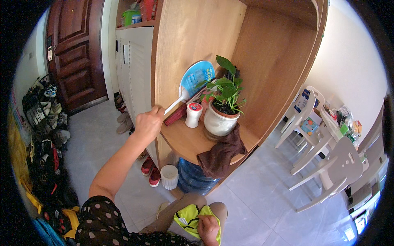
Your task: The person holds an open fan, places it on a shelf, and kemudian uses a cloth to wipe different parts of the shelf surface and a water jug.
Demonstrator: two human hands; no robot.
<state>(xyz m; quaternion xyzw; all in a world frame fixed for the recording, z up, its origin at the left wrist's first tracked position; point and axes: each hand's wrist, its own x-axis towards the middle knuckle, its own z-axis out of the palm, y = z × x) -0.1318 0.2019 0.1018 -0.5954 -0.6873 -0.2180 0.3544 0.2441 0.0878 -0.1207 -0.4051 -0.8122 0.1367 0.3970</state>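
My left hand (148, 124) is closed round the white handle of a blue hand fan (198, 77), which leans at a slant over the wooden shelf (176, 141). Beside the fan stand a white plastic jar (193, 116) with a red-and-white lid and a leafy plant in a white pot (221, 124). A dark red flat object (176, 115) lies behind the jar. Over the shelf's front edge hangs a brown cloth (221, 153). Down at my lap, my right hand (208, 226) has its fingers curled on a yellow-green fabric piece (188, 215) with dark trim.
Under the shelf are a large blue water bottle (193, 178), a white ribbed pot (169, 177) and red shoes (150, 171). A shoe rack (45, 108) stands at the left near the brown door (76, 53). White chairs (338, 164) and a cluttered table (332, 123) are at the right.
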